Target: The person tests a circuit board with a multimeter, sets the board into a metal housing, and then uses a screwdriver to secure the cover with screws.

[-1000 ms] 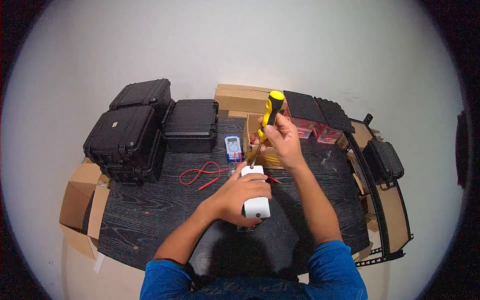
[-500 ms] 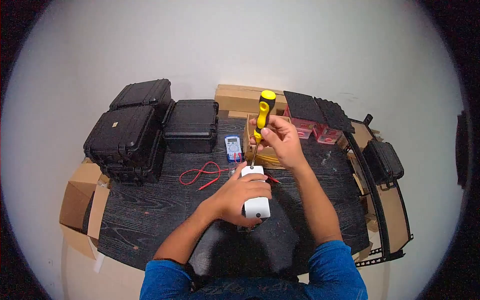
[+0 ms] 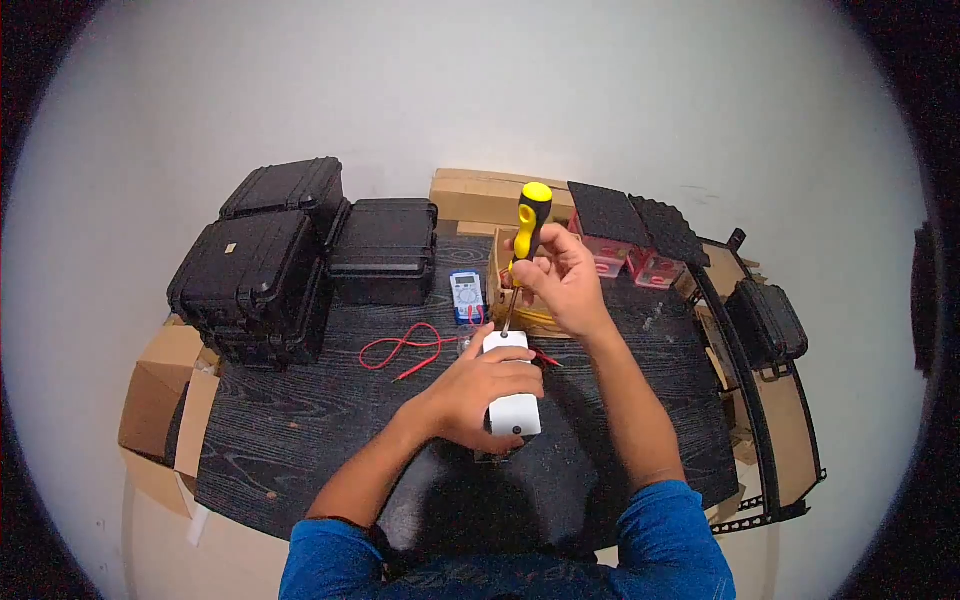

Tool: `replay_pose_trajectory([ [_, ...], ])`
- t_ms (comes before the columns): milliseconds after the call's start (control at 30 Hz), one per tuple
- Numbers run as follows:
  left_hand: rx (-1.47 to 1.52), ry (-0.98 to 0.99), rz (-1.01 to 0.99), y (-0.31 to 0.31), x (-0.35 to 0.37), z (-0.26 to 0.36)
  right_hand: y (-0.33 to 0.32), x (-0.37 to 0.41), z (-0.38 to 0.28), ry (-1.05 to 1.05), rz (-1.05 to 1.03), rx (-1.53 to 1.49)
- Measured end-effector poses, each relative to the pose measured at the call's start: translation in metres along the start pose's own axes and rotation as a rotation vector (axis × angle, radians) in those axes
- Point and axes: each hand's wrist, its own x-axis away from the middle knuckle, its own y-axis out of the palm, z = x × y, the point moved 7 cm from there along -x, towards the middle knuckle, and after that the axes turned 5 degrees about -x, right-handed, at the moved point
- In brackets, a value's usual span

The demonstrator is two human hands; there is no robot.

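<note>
My right hand [image 3: 562, 282] grips a yellow and black screwdriver [image 3: 533, 215] low on its handle, thumb and fingers pinched around it. The shaft points down to a screw at the far end of a white box-shaped device [image 3: 514, 412]. My left hand [image 3: 480, 397] is wrapped across the device's middle and holds it. A second dark screw shows at the near end of its white face. Just beyond the left hand lies a blue and white multimeter [image 3: 467, 296], with a red test lead [image 3: 410, 357] looped on the table to the left.
Black hard cases [image 3: 245, 275] are stacked on the table's left, with another black case [image 3: 383, 252] beside them. Cardboard boxes [image 3: 470, 200] and red-and-clear bins [image 3: 655, 268] line the back. An open carton [image 3: 160, 400] stands left; a black rack [image 3: 760, 380] stands right.
The fingers of my right hand have shifted slightly around the screwdriver handle. My left hand and the white device keep their place.
</note>
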Motion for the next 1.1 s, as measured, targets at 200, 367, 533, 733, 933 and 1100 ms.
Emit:
replay_pose_trajectory([
  [200,0.011,-0.004,0.001,-0.001,0.0,0.002,0.006,-0.001,-0.004,-0.158,-0.001,-0.027],
  [367,0.018,-0.011,-0.01,-0.003,-0.001,0.002,0.002,-0.001,-0.006,-0.242,0.058,0.0],
  [533,0.017,0.001,0.014,-0.002,0.0,0.002,-0.02,0.003,-0.012,-0.229,0.133,-0.101],
  [733,0.005,-0.009,-0.005,-0.002,-0.001,0.002,-0.072,0.029,0.015,-0.17,0.269,0.309],
  [933,0.008,-0.012,0.001,-0.002,-0.001,0.002,-0.112,0.094,0.085,-0.101,0.204,0.979],
  [1100,0.035,-0.025,-0.01,0.0,-0.001,0.001,-0.138,0.124,0.133,-0.036,0.159,1.138],
])
